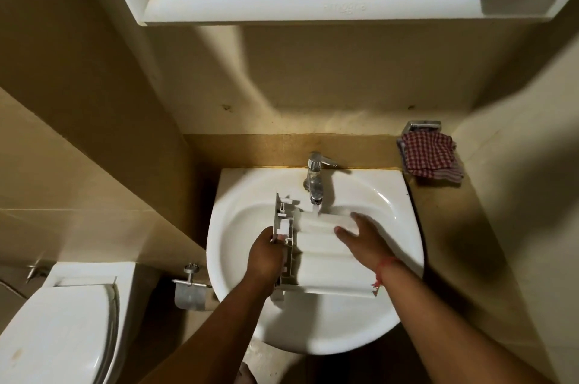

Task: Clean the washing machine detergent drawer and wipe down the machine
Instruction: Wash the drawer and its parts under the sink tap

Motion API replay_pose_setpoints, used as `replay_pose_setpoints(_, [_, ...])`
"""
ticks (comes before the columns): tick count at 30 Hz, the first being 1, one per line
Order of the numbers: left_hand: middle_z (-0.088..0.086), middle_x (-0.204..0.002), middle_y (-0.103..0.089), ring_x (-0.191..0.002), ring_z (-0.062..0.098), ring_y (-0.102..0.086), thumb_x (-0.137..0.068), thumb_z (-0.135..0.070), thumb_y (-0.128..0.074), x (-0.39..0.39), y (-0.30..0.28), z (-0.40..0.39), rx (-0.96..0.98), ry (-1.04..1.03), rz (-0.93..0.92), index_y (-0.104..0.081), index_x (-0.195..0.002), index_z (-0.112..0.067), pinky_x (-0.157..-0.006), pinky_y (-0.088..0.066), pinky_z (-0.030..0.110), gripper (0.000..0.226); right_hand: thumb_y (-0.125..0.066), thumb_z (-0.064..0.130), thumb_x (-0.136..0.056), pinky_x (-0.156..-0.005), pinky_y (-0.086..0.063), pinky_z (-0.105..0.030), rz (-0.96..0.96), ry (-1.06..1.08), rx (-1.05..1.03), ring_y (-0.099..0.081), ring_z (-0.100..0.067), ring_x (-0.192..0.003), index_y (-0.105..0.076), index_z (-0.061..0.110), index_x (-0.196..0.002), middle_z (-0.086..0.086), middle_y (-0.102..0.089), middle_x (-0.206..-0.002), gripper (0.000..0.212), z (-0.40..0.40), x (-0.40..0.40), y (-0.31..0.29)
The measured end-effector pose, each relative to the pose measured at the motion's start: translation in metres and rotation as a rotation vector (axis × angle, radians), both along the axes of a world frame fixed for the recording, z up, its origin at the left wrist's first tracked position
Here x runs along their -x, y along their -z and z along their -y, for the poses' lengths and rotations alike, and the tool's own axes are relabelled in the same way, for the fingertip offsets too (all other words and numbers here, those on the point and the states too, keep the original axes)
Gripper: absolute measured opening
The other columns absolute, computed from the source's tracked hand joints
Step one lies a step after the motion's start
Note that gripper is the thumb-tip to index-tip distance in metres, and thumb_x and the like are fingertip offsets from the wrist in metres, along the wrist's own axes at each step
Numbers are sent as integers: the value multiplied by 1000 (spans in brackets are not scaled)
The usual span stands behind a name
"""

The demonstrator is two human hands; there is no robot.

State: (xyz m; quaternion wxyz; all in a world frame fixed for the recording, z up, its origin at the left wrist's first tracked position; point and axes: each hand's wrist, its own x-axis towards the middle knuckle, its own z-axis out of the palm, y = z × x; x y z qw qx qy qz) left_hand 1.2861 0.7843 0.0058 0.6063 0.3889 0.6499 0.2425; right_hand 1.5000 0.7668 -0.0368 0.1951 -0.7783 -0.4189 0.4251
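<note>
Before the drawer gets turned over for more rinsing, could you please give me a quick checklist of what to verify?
1. Detergent drawer held over the sink: ok.
2. Left hand has a firm grip on the drawer's front panel edge: ok, fingers curl round it.
3. Right hand steadies the drawer: ok, it lies flat on top with fingers straight.
4. Water from the tap reaches the drawer: ok, the stream lands on its far end.
5. Residue gone from the compartments: cannot tell, the inside faces away.
6. Checked cloth ready for wiping: ok, it lies right of the sink.
</note>
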Motion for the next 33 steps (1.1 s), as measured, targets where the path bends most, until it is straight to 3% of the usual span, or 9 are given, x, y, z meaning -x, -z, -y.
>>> replay_pose_setpoints(3, [7, -71, -72, -57, 18, -65, -92, -1, -38, 2, 2, 0, 10, 9, 40, -61, -89, -13, -53, -50, 28, 26, -62, 38, -92, -117, -25, -35, -183, 216, -3, -27, -21, -145, -19, 20, -155, -4, -25, -160, 78, 12, -11, -8])
replay_pose_setpoints(6, [3, -63, -60, -48, 13, -55, -94, 2, -36, 13, 3, -1, 50, 29, 88, -55, -90, -10, -48, -39, 22, 23, -66, 40, -88, -114, -33, -39, -235, 238, -28, -36, -21, -140, -22, 27, -153, -1, -33, -156, 79, 18, -12, -29])
replay_pose_setpoints(9, [6, -71, -54, -48, 10, -50, -97, 0, -37, 15, 10, -5, 93, 78, 33, -52, -95, -11, -47, -38, 19, 19, -67, 45, -84, -108, -39, -37, -158, 252, -91, -48, -23, -129, -25, 30, -150, -4, -48, -142, 80, 20, -4, -57])
replay_pose_setpoints(11, [5, -83, -59, -62, 9, -57, -99, -4, -42, 9, 17, -7, 101, 144, -16, -54, -93, -15, -57, -48, 20, 18, -67, 45, -81, -97, -44, -34, -97, 263, -164, -57, -22, -112, -26, 30, -148, -1, -59, -125, 80, 20, 3, -75])
replay_pose_setpoints(14, [4, -85, -61, -71, 15, -57, -98, -4, -41, -3, 23, -7, 138, 170, -76, -56, -82, -19, -66, -51, 26, 27, -64, 34, -87, -84, -43, -30, 119, 179, -198, -58, -26, -106, -25, 24, -151, -1, -58, -111, 75, 22, 15, -97])
replay_pose_setpoints(17, [12, -78, -60, -65, 25, -58, -94, 0, -38, -13, 20, -5, 218, 86, -59, -58, -76, -13, -64, -54, 32, 29, -65, 37, -86, -88, -47, -34, 321, 104, -266, -55, -30, -116, -24, 22, -151, -10, -59, -126, 78, 30, 30, -106])
replay_pose_setpoints(22, [15, -88, -59, -80, 29, -58, -94, -4, -37, -23, 15, -7, 187, 93, -69, -56, -78, -12, -89, -53, 50, 25, -62, 41, -86, -93, -45, -39, 478, 42, -322, -45, -33, -126, -19, 21, -153, -11, -54, -134, 82, 39, 46, -112])
replay_pose_setpoints(26, [13, -90, -61, -84, 28, -58, -94, -7, -41, -25, 10, -13, 210, 69, -61, -57, -82, -14, -92, -53, 48, 21, -62, 44, -86, -97, -43, -38, 524, -1, -357, -43, -30, -125, -15, 21, -154, -9, -52, -136, 86, 43, 52, -116])
replay_pose_setpoints(33, [11, -101, -61, -97, 28, -61, -100, -28, -49, -19, 13, -14, 348, -32, 33, -57, -100, -12, -82, -57, 44, 18, -61, 40, -86, -105, -36, -36, 573, -213, -381, -41, -29, -122, -9, 20, -156, -7, -52, -131, 89, 47, 58, -116])
